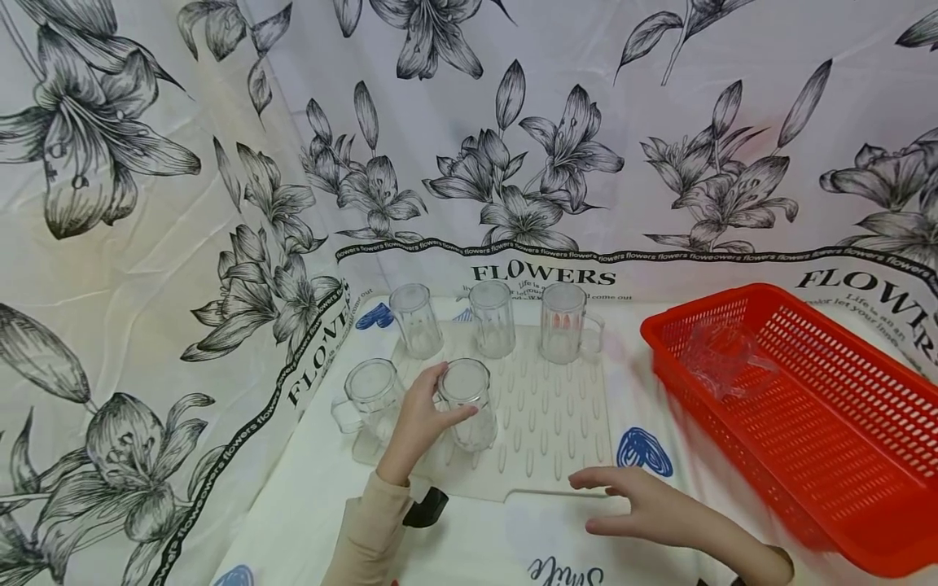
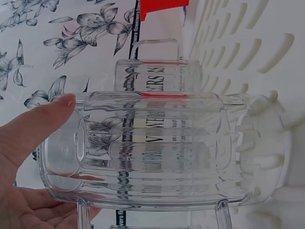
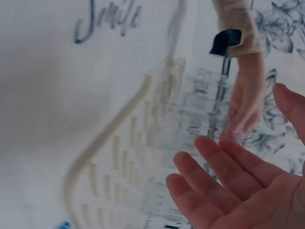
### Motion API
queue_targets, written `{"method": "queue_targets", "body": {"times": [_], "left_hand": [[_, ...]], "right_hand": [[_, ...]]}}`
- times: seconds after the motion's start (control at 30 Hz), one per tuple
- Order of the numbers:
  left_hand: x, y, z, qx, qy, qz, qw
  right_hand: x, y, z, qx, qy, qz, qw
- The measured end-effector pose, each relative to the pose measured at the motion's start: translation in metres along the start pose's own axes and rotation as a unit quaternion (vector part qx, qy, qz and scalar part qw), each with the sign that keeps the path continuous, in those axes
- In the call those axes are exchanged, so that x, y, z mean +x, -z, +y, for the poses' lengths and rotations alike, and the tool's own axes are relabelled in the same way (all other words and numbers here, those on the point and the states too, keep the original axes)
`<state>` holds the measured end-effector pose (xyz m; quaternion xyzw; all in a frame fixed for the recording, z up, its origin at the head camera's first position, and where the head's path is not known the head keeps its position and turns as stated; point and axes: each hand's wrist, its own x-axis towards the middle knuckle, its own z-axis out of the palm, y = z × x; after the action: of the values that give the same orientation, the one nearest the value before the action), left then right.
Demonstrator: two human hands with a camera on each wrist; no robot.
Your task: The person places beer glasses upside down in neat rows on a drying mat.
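My left hand (image 1: 425,415) grips a clear glass mug (image 1: 472,419) near its upper end, thumb on one side and fingers on the other. That mug is upright at the front of a cream ridged draining mat (image 1: 545,415); whether it bears on the mat fully, I cannot tell. In the left wrist view the mug (image 2: 157,152) fills the middle, its handle partly cut off below. Close on its left is another glass mug (image 1: 374,395), handle pointing left. My right hand (image 1: 645,509) hovers at the mat's front right corner, fingers spread, holding nothing.
Three more glass mugs stand along the mat's back edge: a left one (image 1: 418,321), a middle one (image 1: 493,319) and a right one (image 1: 564,324). A red plastic basket (image 1: 791,480) at the right contains clear glassware (image 1: 721,358). Flower-printed cloth (image 1: 528,163) hangs behind.
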<state>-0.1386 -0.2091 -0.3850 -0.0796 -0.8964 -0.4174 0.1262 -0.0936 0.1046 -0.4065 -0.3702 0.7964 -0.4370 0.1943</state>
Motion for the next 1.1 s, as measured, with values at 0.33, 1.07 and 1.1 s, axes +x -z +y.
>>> {"method": "queue_targets", "body": {"times": [0.33,1.07,1.1], "left_hand": [[-0.002,0.0,-0.001,-0.001,0.0,0.0,1.0],[-0.002,-0.001,-0.005,-0.002,-0.023,0.016,0.9996],[-0.002,-0.001,-0.005,-0.003,-0.024,0.017,0.9996]], "right_hand": [[-0.002,0.061,-0.039,-0.108,0.009,0.115,0.9874],[-0.018,0.171,0.008,-0.214,-0.143,0.275,0.9264],[-0.018,0.174,0.012,-0.218,-0.153,0.272,0.9246]]}}
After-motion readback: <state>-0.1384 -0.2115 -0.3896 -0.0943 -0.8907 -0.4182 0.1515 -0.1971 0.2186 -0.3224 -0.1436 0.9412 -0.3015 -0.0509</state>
